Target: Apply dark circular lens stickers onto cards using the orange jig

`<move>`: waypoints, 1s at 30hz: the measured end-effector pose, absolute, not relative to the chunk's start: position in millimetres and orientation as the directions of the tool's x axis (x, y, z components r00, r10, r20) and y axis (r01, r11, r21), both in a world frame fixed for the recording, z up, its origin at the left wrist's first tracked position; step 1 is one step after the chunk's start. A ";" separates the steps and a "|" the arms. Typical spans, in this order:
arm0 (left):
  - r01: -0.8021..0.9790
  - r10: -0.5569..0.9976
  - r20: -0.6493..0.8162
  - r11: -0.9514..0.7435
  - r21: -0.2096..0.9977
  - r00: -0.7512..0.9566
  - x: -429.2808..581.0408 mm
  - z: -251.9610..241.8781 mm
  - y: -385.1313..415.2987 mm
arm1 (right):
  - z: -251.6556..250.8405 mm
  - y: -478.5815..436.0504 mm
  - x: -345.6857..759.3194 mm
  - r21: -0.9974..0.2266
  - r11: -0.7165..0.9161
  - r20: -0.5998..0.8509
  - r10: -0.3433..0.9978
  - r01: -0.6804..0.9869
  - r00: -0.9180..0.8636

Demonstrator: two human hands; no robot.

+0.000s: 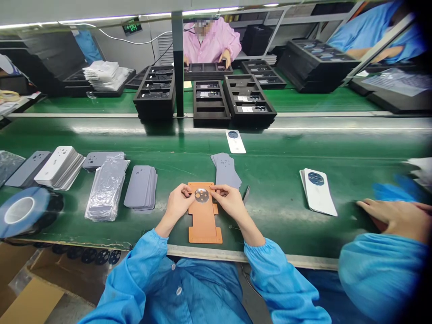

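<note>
An orange fixture plate (pixel 203 223) lies on the green bench in front of me. Near its top end is a round dark disc (pixel 201 195) with several holes. My left hand (pixel 180 200) pinches the disc's left edge between thumb and finger. On the other side, my right hand (pixel 230 198) has its thumb and index finger pressed together at the plate's upper right, close to the disc; whatever they hold is too small to name. Grey phone-shaped sheets (pixel 225 170) lie fanned just beyond my right hand, and dark tweezers (pixel 246 193) rest beside it.
Stacks of grey sheets (pixel 140 186) and white sheets (pixel 59 167) stand left, with a blue tape roll (pixel 32 211). White panels (pixel 319 193) lie right, near a co-worker's hand (pixel 398 216). Black trays (pixel 211 102) stand across the bench before a person in pink.
</note>
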State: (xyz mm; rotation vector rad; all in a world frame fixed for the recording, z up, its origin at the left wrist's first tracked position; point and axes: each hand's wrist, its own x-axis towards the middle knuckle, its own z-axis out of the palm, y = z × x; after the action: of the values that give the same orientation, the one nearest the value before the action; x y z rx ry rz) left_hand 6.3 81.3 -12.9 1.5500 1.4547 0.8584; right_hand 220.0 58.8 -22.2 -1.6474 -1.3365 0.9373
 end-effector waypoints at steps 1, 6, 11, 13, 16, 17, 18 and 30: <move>0.428 0.994 -0.056 0.009 0.904 0.097 6.3 -13.0 81.5 | -22.4 58.3 219.6 -0.912 -0.119 -0.056 0.984 0.392 0.170; 0.392 0.991 -0.072 0.021 0.920 0.114 5.4 -13.9 85.2 | -20.2 55.4 217.7 -0.913 -0.113 -0.051 0.985 0.391 0.167; 0.346 0.987 -0.086 0.035 0.938 0.133 2.0 -12.4 87.7 | -14.1 58.7 229.9 -0.855 -0.076 0.021 0.983 0.512 0.181; 0.333 0.988 -0.087 0.040 0.942 0.127 -1.0 -11.1 86.1 | -11.0 62.5 241.2 -0.778 -0.056 0.093 0.975 0.626 0.203; 0.312 0.990 -0.086 0.047 0.949 0.113 -6.8 -9.7 82.0 | -7.9 68.0 259.7 -0.529 0.000 0.198 0.972 0.849 0.124; 0.304 0.991 -0.084 0.047 0.951 0.109 -8.7 -9.2 80.5 | -7.7 69.3 264.8 -0.441 0.020 0.195 0.978 0.897 0.074; 0.297 0.991 -0.080 0.046 0.954 0.105 -10.3 -8.5 79.0 | -7.9 70.1 268.8 -0.378 0.038 0.171 0.985 0.925 0.029; 0.212 0.993 -0.054 0.030 0.977 0.106 -9.5 9.3 67.7 | -7.2 60.5 280.3 -0.353 0.124 0.162 0.984 0.927 -0.070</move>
State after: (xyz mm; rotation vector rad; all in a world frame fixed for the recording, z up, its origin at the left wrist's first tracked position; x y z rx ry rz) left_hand -9.5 67.7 9.3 1.3809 1.2963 0.9871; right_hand 280.3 60.5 -7.2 -1.8552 -2.0530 0.2212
